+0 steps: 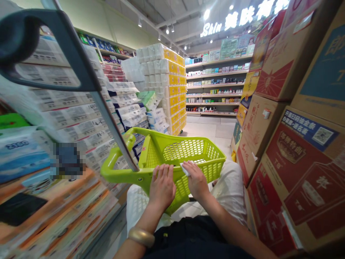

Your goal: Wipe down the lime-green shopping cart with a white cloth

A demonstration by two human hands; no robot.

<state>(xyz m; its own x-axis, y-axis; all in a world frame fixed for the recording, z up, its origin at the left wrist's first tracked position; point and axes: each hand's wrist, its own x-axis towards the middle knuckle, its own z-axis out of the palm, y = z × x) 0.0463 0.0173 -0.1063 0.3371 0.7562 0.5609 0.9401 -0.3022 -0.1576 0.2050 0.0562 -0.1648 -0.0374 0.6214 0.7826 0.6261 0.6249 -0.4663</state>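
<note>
Accordingly, the site is a supermarket aisle with a pale tiled floor (207, 131). Far left, wrapped tissue packs (67, 115) stand in stacks, their count indeterminable; one pixelated patch (67, 160) obscures part of them. Next, a dark grey pull handle (67, 61) runs down to one lime-green plastic shopping trolley (188, 153), its basket showing no visible contents. The left hand (162, 187), fingers extended and a gold bangle (141, 237) at the wrist, lies on the trolley's near rim. The right hand (196, 180) pinches one small white slip (185, 169) at that rim, the slip partly hidden by the fingers. Beyond stands a block of yellow-sided toilet rolls (164, 86), then shelving (215, 86) of about six tiers. Far right, at least five cardboard cartons (296, 172) are stacked, cut off by the frame edge.
</note>
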